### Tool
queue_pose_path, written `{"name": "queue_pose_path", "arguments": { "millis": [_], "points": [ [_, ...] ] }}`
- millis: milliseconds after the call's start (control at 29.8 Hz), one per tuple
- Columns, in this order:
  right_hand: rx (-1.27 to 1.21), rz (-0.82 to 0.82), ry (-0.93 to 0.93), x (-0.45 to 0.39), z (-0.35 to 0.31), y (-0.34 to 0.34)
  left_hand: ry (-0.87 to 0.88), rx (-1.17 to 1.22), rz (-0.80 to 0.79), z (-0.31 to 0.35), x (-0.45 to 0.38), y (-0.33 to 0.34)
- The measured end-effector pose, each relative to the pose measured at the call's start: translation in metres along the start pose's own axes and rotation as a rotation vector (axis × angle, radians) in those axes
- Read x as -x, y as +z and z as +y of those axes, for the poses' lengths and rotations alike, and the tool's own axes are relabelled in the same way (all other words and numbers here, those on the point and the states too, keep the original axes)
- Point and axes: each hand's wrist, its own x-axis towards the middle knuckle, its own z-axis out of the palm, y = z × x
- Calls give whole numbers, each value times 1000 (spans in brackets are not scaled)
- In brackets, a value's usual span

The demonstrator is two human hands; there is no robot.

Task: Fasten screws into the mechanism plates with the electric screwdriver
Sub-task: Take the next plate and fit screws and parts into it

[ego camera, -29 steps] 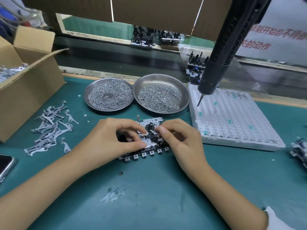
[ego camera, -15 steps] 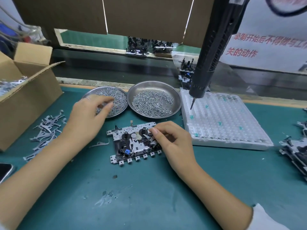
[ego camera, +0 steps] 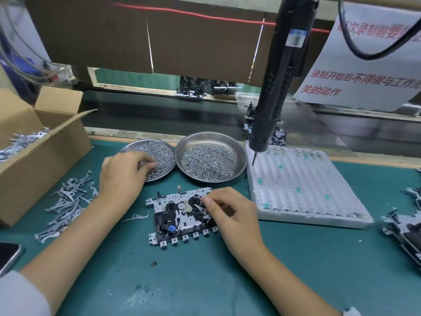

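Left hand [ego camera: 123, 176] is over the left screw dish [ego camera: 159, 156], fingers curled down into the pile of screws [ego camera: 161, 153]. It looks like it's pinching one, but the fingertips are buried and I can't tell if a screw is actually held.

Right hand [ego camera: 230, 213] sits on the right end of the mechanism plate [ego camera: 180, 217], thumb and forefinger closed on a small silver lever part [ego camera: 200, 208] near the right black hub, holding it in position.

The plate lies flat on the green mat [ego camera: 205, 281], long axis running left-right, tabbed edge toward the person. It sits just in front of the gap between the left dish and the right screw dish [ego camera: 211, 156].

Key relation: the plate is below and right of the left hand, near it, so the screw comes back toward the person and inward to the spot the right hand is pinning.

The electric screwdriver [ego camera: 273, 99] hangs untouched, bit [ego camera: 253, 159] pointing down over the near-left corner of the white foam tray [ego camera: 307, 190]. It's up and right of the plate, closer to the right hand. My read is that the right hand takes the driver once the screw is seated, but that means releasing the lever, which may shift.

Loose stamped levers [ego camera: 66, 206] lie left of the plate, next to the cardboard box [ego camera: 34, 160].
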Motion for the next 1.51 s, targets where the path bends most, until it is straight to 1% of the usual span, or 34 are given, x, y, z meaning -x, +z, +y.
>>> {"name": "queue_pose_path", "arguments": {
  "millis": [268,436,537,604,671,772,839,872,906,1007,1040,1074,1174,1376,1510],
  "points": [
    [12,-1,-6,-1,0,0,52,-48,57,-4,4,4],
    [22,3,-13,-1,0,-1,57,59,44,-1,9,1],
    [34,7,-22,-1,0,-1,68,81,93,2,11,-2],
    [43,14,-41,0,0,-1,33,246,114,7,15,-7],
    [90,26,-101,-2,-1,-3,-7,406,119,12,23,-9],
    [222,101,-241,-21,-7,-9,-52,615,75,20,37,-9],
    [311,130,-263,-45,-11,-10,-88,777,40,27,41,-9],
    [361,105,-231,-57,-12,-10,-104,854,32,29,41,-9],
    [424,45,-162,-69,-12,-9,-122,916,28,32,41,-9],
    [720,-248,94,-94,-5,-5,-152,1005,21,34,42,-11],
    [791,-308,154,-99,-3,-3,-145,1005,24,33,42,-12],
    [815,-322,201,-102,-2,-2,-136,1000,24,33,42,-13],
    [786,-258,264,-108,-1,0,-126,1022,26,32,42,-14],
    [826,-256,178,-107,2,2,-105,1074,-37,36,49,-9],
    [731,-157,75,-100,5,-1,-102,1068,-72,39,55,-6]
  ]
}}
